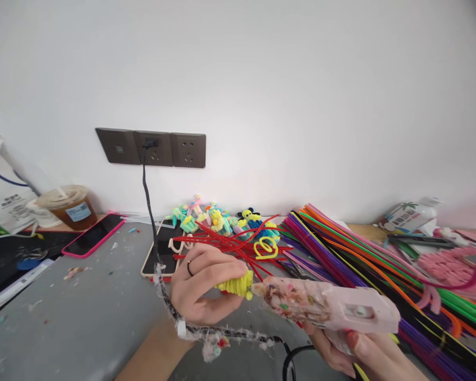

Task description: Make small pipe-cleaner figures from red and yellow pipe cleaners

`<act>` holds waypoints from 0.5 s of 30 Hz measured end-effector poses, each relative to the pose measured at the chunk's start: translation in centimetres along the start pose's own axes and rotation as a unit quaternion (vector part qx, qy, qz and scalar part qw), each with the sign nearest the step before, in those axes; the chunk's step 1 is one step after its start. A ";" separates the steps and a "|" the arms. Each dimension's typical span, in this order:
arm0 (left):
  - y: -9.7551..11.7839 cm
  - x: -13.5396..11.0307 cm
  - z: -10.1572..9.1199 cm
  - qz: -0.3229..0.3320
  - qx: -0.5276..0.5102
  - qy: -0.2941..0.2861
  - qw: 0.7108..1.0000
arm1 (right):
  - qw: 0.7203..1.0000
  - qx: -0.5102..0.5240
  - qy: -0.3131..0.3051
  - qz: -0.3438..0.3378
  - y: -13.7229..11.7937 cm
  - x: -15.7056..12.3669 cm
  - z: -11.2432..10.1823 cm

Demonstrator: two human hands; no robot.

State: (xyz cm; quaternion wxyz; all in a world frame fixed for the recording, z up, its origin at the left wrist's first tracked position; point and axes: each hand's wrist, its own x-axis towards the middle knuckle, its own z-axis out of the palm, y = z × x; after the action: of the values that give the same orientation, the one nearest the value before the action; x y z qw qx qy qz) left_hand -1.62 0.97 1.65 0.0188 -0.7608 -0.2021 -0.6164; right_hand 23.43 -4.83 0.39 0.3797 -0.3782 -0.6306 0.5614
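My left hand (200, 288), with a ring on one finger, is closed around a small yellow coiled pipe-cleaner piece (236, 284). My right hand (360, 352) grips a pink hot glue gun (333, 307) crusted with dried glue and scraps. The gun's nozzle touches the end of the yellow coil. The gun's black cord (190, 323), also covered in glue bits, loops under my left wrist and runs up to the wall socket (153, 148).
Red pipe cleaners (230, 241) and small finished figures (218, 217) lie behind my hands. A big fan of coloured pipe cleaners (381, 254) fills the right. Two phones (93, 235) (162, 254), an iced drink cup (69, 206) and a bottle (408, 214) sit on the grey table (83, 307).
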 end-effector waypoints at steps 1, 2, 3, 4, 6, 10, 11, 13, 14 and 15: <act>0.0 0.0 0.0 0.001 0.000 0.001 1.000 | 1.000 -0.006 -0.022 0.004 0.0 0.0 -0.1; 0.0 0.0 0.1 0.000 0.000 0.002 1.000 | 0.999 -0.009 -0.035 0.010 0.1 0.0 -0.1; 0.0 0.0 0.1 0.000 0.000 0.003 1.000 | 0.999 -0.009 -0.031 0.014 0.0 0.0 -0.1; 0.0 0.0 0.1 -0.001 0.000 0.004 1.000 | 1.000 -0.008 -0.023 0.018 0.0 -0.1 -0.1; 0.0 -0.1 0.2 -0.002 -0.002 0.007 1.000 | 1.000 -0.003 -0.008 0.017 0.0 -0.1 0.0; 0.0 -0.2 0.4 -0.008 -0.004 0.012 1.000 | 1.000 -0.009 0.007 -0.004 0.3 -0.1 0.1; 0.1 -0.2 0.4 -0.009 -0.002 0.014 1.000 | 1.000 -0.009 0.008 -0.006 0.5 -0.1 0.0; 0.1 -0.2 0.5 -0.009 0.003 0.016 1.000 | 1.000 -0.005 0.004 -0.007 0.9 -0.1 -0.1; 0.1 -0.2 0.6 -0.009 0.005 0.017 1.000 | 1.000 -0.004 0.001 -0.009 1.0 -0.2 -0.2; 0.1 -0.2 0.6 -0.008 0.006 0.018 1.000 | 1.000 -0.007 -0.002 -0.011 1.1 -0.2 -0.3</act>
State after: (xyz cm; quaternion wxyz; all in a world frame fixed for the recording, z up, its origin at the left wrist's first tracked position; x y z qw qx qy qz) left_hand -1.09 1.03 1.34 0.0222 -0.7477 -0.2119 -0.6290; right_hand 23.88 -4.75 -0.73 0.3821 -0.3726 -0.6392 0.5537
